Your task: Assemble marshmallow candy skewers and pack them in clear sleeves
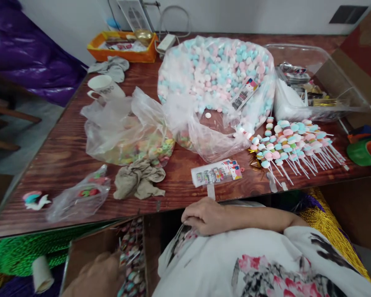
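Observation:
My right hand rests against my printed shirt at the table's front edge, its fingers curled closed; whatever they may hold is hidden. My left hand, blurred by motion, is low at the left over a cardboard box, and its fingers cannot be made out. Beside it inside the box lie many wrapped candy pieces. Just beyond my right hand, a small stack of printed clear sleeves lies on the table. Pastel candy skewers on white sticks are spread out to the right.
A big clear bag of pastel candies occupies the table's back middle. Left of it are a bag of gummies, a mug, and a crumpled cloth. A clear plastic bin and green tape roll stand right.

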### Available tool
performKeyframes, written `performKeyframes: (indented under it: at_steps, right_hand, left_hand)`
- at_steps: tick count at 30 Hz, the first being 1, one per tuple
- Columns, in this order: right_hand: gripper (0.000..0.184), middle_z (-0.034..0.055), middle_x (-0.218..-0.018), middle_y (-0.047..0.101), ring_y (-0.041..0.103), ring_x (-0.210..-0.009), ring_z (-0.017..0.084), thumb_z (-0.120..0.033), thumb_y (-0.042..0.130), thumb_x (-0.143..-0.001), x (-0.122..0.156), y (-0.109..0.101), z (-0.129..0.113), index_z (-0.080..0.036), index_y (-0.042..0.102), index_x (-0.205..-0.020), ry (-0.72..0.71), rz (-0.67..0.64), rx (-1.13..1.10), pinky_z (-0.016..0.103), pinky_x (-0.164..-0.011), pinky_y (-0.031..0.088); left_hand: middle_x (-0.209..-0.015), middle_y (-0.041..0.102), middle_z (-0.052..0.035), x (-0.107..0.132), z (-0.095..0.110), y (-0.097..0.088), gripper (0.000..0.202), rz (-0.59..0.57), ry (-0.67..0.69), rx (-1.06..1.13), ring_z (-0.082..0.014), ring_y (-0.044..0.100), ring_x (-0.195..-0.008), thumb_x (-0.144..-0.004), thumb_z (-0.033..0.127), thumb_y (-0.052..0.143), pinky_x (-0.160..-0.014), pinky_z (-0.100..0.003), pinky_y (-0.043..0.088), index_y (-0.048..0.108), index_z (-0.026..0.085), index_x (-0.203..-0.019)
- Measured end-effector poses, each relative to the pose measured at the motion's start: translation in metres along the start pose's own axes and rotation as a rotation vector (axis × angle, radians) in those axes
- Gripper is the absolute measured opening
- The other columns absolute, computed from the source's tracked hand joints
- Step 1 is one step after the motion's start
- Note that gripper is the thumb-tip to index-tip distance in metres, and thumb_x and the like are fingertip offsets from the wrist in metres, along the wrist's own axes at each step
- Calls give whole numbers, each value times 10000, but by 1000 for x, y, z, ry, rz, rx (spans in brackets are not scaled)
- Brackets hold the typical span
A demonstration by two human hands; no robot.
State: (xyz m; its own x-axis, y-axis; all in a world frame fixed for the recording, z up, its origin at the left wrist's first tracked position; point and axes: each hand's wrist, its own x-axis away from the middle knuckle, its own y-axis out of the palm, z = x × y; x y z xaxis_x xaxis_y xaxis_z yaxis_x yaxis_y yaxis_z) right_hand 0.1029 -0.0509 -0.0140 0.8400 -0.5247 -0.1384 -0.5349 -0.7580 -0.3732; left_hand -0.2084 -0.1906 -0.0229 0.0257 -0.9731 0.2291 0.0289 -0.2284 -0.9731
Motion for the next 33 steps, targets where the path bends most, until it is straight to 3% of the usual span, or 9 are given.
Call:
performKeyframes:
  at_steps: [2, 5, 8, 10, 15, 21, 24, 28, 33]
  right_hand:
    - [138, 36, -849, 685, 625, -788, 124, -92, 505, -836, 2, -8, 3, -170, 604, -892, -128, 67, 195, 225, -748, 467]
    - [143, 53, -790, 663, 601, -761, 167, -133, 485, -843, 12, -39, 1, -172, 608, -904, -157, 325, 555, 282, -730, 469]
    - [175, 83, -867, 656, 587, -844, 193, -165, 453, -886, 43, -87, -6, -171, 620, -935, 49, 625, 818, 315, -798, 461]
    - [207, 92, -944, 645, 573, -886, 189, -174, 435, -916, 71, -119, -10, -169, 624, -1001, 251, 746, 946, 299, -814, 449]
    - [240, 123, -999, 622, 526, -980, 245, -219, 431, -940, 117, -163, 2, -159, 637, -1048, 758, 553, 1242, 329, -820, 401]
    - [262, 157, -1051, 607, 541, -979, 255, -233, 415, -939, 94, -178, 17, -127, 638, -1028, 989, 373, 1300, 321, -748, 387]
    - [243, 160, -1054, 615, 549, -999, 254, -179, 424, -916, 82, -184, 20, -126, 648, -994, 1000, 327, 1319, 314, -740, 385]
    - [226, 164, -986, 644, 579, -952, 253, -135, 431, -885, 76, -188, 21, -107, 647, -944, 926, 331, 1347, 313, -711, 372]
    - [214, 109, -828, 684, 617, -777, 216, -202, 450, -906, 89, -196, -4, -132, 652, -891, 719, 634, 1296, 298, -662, 381]
  left_hand:
    - [-935, 711, -54, -35, 44, -12, 249, 185, 235, 16, -269, 674, -876, -842, 305, 436, -734, -443, 554, 667, 263, -922]
    - [-962, 675, -109, -97, 147, -32, 205, 327, 465, 37, -245, 621, -895, -875, 245, 479, -770, -376, 518, 658, 183, -954]
    - [-1009, 642, -131, -141, 231, -42, 194, 303, 678, -1, -252, 582, -885, -847, 162, 522, -727, -373, 486, 642, 143, -998]
    - [-1035, 618, -150, -157, 258, -42, 274, 311, 676, -78, -268, 564, -902, -843, 90, 492, -689, -375, 464, 615, 102, -1088]
    - [-884, 606, -125, -173, 248, -29, 198, 364, 682, -108, -253, 547, -829, -858, 62, 457, -670, -360, 438, 637, 95, -932]
    - [-797, 614, -72, -183, 220, -18, 175, 629, 792, 77, -190, 537, -759, -887, 109, 479, -690, -314, 425, 635, 152, -817]
    - [-724, 590, -55, -178, 217, -16, 210, 661, 750, 73, -185, 519, -718, -882, 115, 498, -672, -318, 411, 594, 170, -703]
    - [-887, 637, -85, -165, 224, -21, 139, 520, 640, 57, -222, 534, -815, -863, 118, 519, -718, -352, 435, 639, 151, -925]
    - [-883, 627, -98, -168, 226, -28, 125, 369, 540, 129, -240, 529, -871, -834, 95, 528, -711, -358, 436, 632, 160, -806]
